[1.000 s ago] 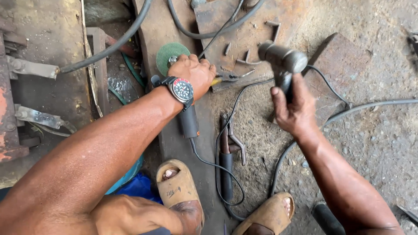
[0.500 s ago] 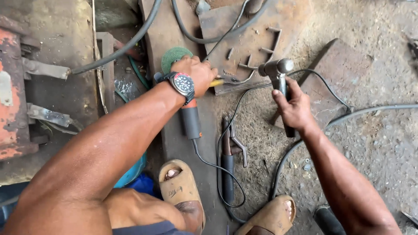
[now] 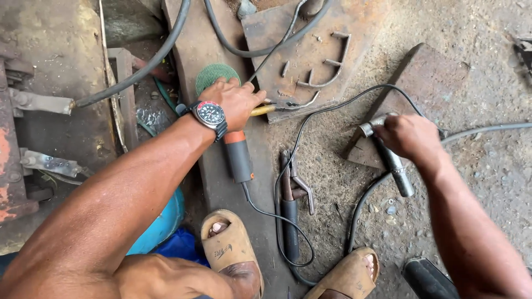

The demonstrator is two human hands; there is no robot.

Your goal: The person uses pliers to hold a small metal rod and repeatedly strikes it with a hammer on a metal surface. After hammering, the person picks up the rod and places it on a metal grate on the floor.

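Observation:
My left hand (image 3: 235, 102), with a wristwatch on it, is closed around a yellow-handled tool (image 3: 261, 111). The tool's tip touches a thin bent metal rod (image 3: 302, 104) at the edge of a rusty steel plate (image 3: 310, 44). Under this hand lies an angle grinder (image 3: 238, 158) with a green disc (image 3: 213, 75). My right hand (image 3: 407, 137) grips a metal hammer (image 3: 400, 171) near its head. The hammer head rests low on a flat steel block (image 3: 432, 77) to the right of the plate.
A welding electrode holder (image 3: 289, 205) and its black cables lie on the dirt between my feet in tan sandals (image 3: 230, 246). Thick hoses (image 3: 149, 61) cross the top left. A blue container (image 3: 163, 224) sits under my left arm.
The hammer was raised above the plate; my right hand has brought it down and rightward onto the steel block. My left hand has stayed on the yellow-handled tool.

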